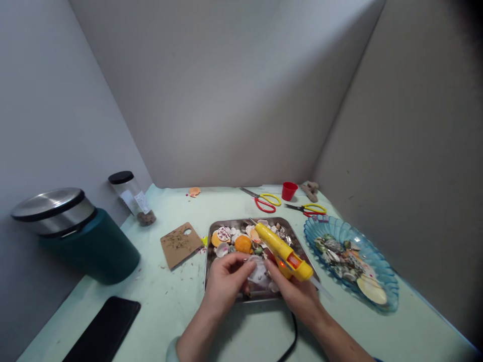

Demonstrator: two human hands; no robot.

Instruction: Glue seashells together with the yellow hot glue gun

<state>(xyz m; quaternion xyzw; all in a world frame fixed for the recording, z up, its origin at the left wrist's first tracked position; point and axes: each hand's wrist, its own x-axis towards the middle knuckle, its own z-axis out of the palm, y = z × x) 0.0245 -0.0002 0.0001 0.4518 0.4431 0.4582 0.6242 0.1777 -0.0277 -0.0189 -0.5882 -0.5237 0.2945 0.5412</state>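
Over the metal tray (207, 261), my left hand (225, 280) pinches a pale, whitish piece (258, 272) that looks like a shell. My right hand (296, 294) is closed around a yellow hot glue gun (277, 244), its nozzle pointing away to the upper left and a clear glue stick out of its rear. The right fingertips also reach the edge of the pale piece. Several shells lie in the tray, among them an orange scallop shell (243, 244) and a white shell with purple-red spots (224, 234).
A blue glass dish (392, 286) of shells stands right. Scissors (264, 198), pliers-like yellow-and-red snips (307, 208) and a red cup (289, 191) lie behind. Left are a brown board (181, 245), a jar (132, 198), a teal flask (94, 246) and a phone (103, 329). A black cord (294, 334) trails frontward.
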